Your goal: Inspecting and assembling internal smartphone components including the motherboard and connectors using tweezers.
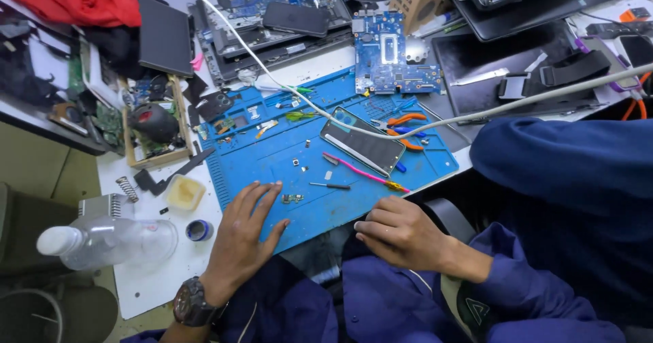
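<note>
A small metal part lay on the blue repair mat, just beside the fingertips of the left hand, which rested flat with fingers spread and grasping nothing. The right hand sat at the mat's near edge, fingers curled loosely inward, empty as far as could be seen. Farther up the mat lay a small screwdriver, a pink spudger and a dismantled phone, with a white cable crossing above it
</note>
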